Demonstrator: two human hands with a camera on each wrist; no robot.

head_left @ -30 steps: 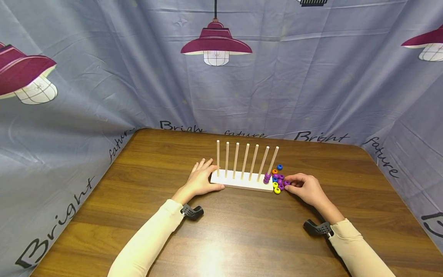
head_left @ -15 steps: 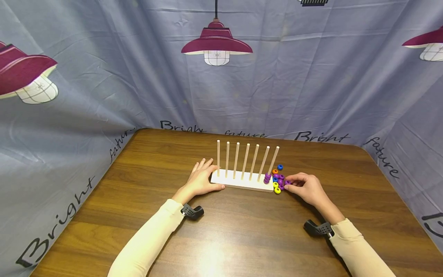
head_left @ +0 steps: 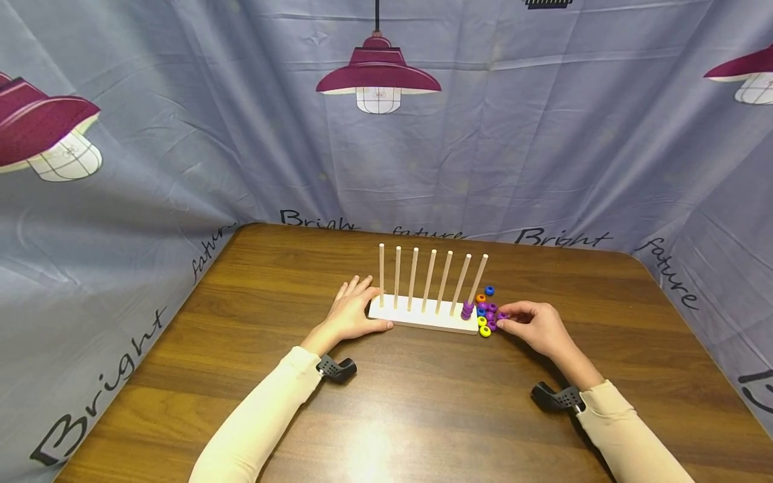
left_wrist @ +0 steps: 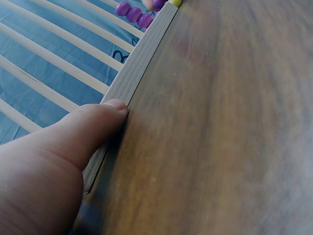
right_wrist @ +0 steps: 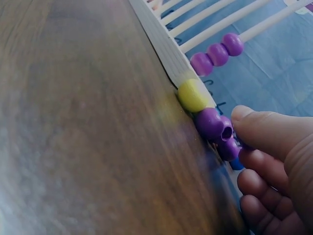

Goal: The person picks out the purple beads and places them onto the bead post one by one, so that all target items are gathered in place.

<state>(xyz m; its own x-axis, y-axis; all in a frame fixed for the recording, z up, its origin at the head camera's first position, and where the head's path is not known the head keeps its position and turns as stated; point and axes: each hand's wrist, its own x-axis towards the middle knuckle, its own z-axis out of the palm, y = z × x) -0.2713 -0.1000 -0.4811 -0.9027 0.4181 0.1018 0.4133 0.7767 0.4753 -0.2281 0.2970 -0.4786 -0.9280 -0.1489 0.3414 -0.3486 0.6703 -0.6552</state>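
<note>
A white wooden base (head_left: 423, 319) carries a row of several upright pegs. Three purple beads (head_left: 468, 310) are stacked low on its rightmost peg. My left hand (head_left: 349, 315) holds the left end of the base, with the thumb (left_wrist: 98, 122) along the front edge and the other fingers spread behind. At the right end lies a cluster of loose beads: purple, yellow, blue and orange. There my right hand (head_left: 539, 329) pinches a purple bead (head_left: 503, 316) between thumb and index finger, low beside the cluster. In the right wrist view, the thumb mostly hides that bead.
A yellow bead (right_wrist: 193, 95) sits against the right end of the base. One blue bead (head_left: 490, 290) lies at the back of the cluster, near an orange bead (head_left: 480, 298). Behind the wooden table (head_left: 435, 402) hangs a printed grey-blue curtain (head_left: 423, 168).
Almost nothing moves. The right hand stays pinching the purple bead beside the cluster, and the left hand keeps its place on the base.
</note>
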